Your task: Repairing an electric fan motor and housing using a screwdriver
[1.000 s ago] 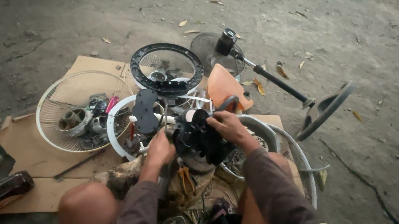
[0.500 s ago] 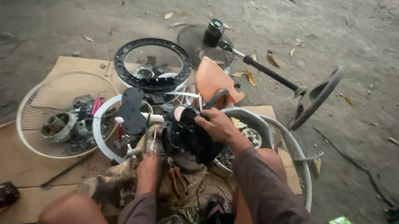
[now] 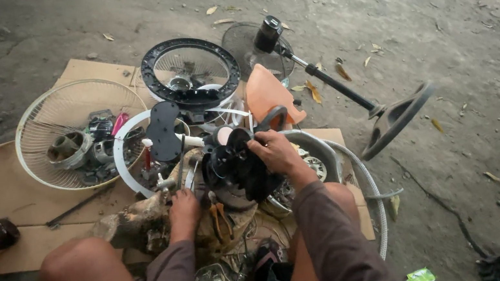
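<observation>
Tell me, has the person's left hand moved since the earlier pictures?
Yes. The left hand has dropped lower, away from the black fan motor housing towards the knee.

Bare grey-brown dirt ground (image 3: 461, 65) carries everything here. A flattened sheet of brown cardboard (image 3: 17, 199) lies on it. On the cardboard rest a round cream wire fan guard (image 3: 45, 123) holding loose grey metal parts, a round black plastic fan guard (image 3: 188, 71), a white plastic ring (image 3: 123, 145) and an orange plastic cover (image 3: 266, 96). A black fan stand with a round base (image 3: 354, 93) lies tipped over on the dirt beside the cardboard. Dry yellow leaves (image 3: 315, 92) are scattered about, and a small green wrapper (image 3: 420, 278) lies near the lower edge.
</observation>
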